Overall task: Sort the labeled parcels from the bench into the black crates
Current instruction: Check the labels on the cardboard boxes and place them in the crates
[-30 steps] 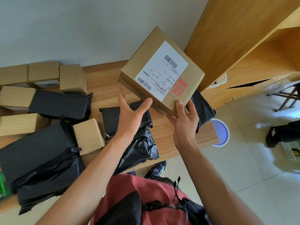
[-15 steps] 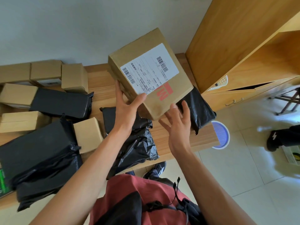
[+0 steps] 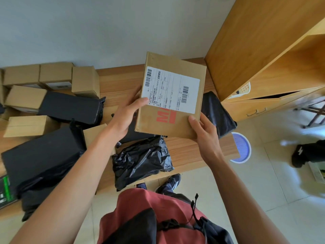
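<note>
Two hands now: our left hand (image 3: 125, 117) and right hand (image 3: 204, 133) pinch the turned cardboard box (image 3: 171, 95), its label (image 3: 171, 90) readable, so we can choose its crate.

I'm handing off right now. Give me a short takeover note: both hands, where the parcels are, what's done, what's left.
Left hand: grips the left edge of the brown cardboard box with the white shipping label, held above the wooden bench.
Right hand: grips its lower right corner.
On the bench: small cardboard boxes and black plastic mailer bags, unsorted.
Black crates: not in view.
Left: crate this box, then the rest.
</note>
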The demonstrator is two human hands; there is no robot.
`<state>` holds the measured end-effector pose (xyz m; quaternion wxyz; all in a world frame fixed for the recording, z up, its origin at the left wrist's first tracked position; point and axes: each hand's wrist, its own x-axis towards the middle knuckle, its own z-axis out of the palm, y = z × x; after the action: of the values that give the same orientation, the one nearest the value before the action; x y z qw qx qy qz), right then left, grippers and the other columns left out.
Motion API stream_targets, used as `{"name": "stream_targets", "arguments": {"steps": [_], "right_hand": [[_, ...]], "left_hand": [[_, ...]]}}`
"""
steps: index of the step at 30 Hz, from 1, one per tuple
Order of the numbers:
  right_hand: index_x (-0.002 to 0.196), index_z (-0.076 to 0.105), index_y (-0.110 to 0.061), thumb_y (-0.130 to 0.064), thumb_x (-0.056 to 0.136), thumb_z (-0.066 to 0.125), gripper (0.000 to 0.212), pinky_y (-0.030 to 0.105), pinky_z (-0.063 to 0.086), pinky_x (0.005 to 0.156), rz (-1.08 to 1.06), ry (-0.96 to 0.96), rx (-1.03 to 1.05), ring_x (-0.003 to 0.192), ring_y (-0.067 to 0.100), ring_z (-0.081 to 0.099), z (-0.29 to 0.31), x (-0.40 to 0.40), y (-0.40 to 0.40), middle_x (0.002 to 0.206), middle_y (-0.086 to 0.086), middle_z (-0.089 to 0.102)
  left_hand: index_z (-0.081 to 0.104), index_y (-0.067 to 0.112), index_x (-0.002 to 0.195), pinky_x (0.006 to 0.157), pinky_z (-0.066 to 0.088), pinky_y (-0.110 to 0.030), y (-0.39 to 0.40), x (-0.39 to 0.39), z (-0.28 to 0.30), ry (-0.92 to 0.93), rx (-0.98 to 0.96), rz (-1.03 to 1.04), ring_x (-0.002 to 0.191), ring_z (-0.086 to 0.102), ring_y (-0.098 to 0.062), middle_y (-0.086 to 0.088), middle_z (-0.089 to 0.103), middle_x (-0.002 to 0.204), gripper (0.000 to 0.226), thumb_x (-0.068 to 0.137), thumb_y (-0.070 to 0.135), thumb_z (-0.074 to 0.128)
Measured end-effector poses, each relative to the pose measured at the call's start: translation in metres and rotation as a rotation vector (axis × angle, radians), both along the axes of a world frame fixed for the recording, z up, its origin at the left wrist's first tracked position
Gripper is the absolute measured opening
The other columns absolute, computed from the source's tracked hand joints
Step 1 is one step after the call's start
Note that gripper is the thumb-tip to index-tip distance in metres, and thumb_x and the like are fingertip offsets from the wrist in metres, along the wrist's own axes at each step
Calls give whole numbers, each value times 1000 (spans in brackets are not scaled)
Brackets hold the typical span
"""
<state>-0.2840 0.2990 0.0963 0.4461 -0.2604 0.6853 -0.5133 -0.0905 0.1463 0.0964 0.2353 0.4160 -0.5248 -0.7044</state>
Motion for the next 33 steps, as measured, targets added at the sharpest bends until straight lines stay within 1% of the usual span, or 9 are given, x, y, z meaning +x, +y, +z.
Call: {"name": "stream_targets", "arguments": {"steps": [5,9,14,17,21,24,27,30,33], "right_hand": [[141,62,-22,-29,110,51,34,46,60,96,-152,-76,7,112,9,71,-2,11,2,119,-11,76],[139,63,-23,-33,110,49,33,48,63,91,-309,-160,4,102,0,71,-3,16,-3,105,-22,75],[139,60,-18,-39,110,48,38,49,63,88,-443,-193,-47,109,11,72,-2,30,-12,109,-14,76],[139,58,-18,-37,110,48,37,48,62,91,-452,-200,-99,116,16,69,3,45,-15,115,-11,75],[140,55,-18,-31,110,51,33,53,57,101,-397,-168,-134,113,10,70,8,66,-17,117,-12,75],[145,51,-20,-33,107,56,40,52,58,100,-339,-157,-99,114,11,70,9,70,-17,120,-14,74],[154,41,-30,-38,105,60,54,46,56,104,-318,-83,-76,124,4,64,11,63,-15,149,-8,58],[155,40,-37,-34,104,62,55,42,48,115,-350,44,-117,131,-10,50,16,49,-18,155,-27,42],[161,32,-32,-32,105,60,63,23,40,115,-328,163,-120,150,3,36,19,36,-23,162,-19,35]], "left_hand": [[42,33,157,123,30,-54,-1,-1,0,-18,28,109,142,48,-10,14,55,151,102,72,81,72],[33,37,160,124,30,-54,23,-5,-1,0,27,405,147,38,-7,15,40,160,97,77,72,69],[12,53,160,125,25,-58,63,-24,-12,-26,-15,347,157,20,-13,21,14,171,117,65,82,76],[10,61,156,122,30,-60,65,-36,-12,46,15,302,155,29,-18,19,26,168,113,69,71,83],[5,51,162,112,47,-53,56,-39,-6,103,-2,313,133,58,-11,33,53,140,113,83,34,85],[14,46,163,111,48,-55,44,-27,-2,109,-23,335,129,61,-10,21,57,144,109,80,36,84],[23,45,161,108,49,-59,26,-8,0,118,6,336,129,62,-14,14,59,145,105,75,48,83],[29,45,159,106,49,-58,10,13,2,69,20,317,125,64,-12,14,63,142,100,74,53,80],[37,41,156,97,53,-51,-3,35,1,57,18,291,119,67,-11,13,67,135,80,83,43,70]]}}
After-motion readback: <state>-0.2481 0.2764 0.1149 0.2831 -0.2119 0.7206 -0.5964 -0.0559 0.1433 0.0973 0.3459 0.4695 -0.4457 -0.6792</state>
